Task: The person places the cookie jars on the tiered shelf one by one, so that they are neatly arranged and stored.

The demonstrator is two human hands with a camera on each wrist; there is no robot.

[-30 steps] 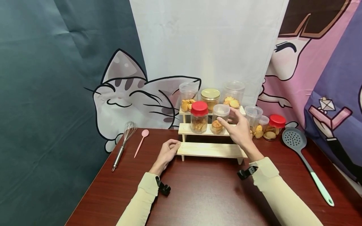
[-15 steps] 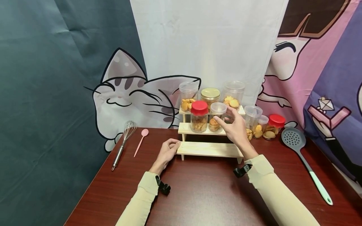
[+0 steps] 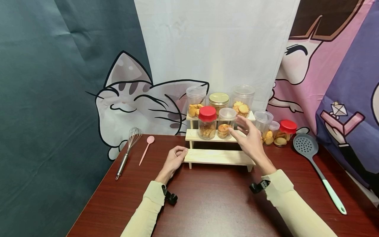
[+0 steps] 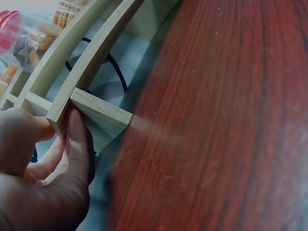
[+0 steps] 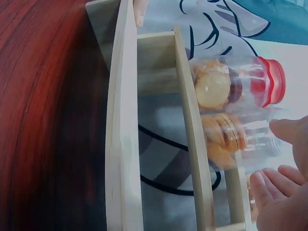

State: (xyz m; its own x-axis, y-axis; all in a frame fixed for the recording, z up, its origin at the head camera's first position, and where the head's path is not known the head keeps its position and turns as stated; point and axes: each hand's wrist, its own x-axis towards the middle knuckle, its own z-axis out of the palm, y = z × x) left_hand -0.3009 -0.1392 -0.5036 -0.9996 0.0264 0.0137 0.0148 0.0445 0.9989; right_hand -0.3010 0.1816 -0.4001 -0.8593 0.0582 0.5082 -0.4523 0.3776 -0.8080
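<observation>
Pale wooden 3-tier stand [image 3: 220,158], near the desk's [image 3: 204,207] back edge: the left hand [image 3: 174,160] pinches its lowest shelf's [image 3: 207,154] left end. The right hand [image 3: 250,140], grip slack, fingers spread, is beside a clear-lidded jar [image 3: 225,122], upright between the middle shelf's [image 3: 191,134] ends.

Staged, kitchen-themed tabletop set (actual room type unclear): cartoon-printed cloth backdrop [image 3: 225,49] beyond left hand [image 3: 173,160] and right hand [image 3: 250,140]; wood-grain table [image 3: 207,204] beneath; balloon whisk [image 3: 127,154] left of the former, skimmer [image 3: 318,171] right of the latter.
</observation>
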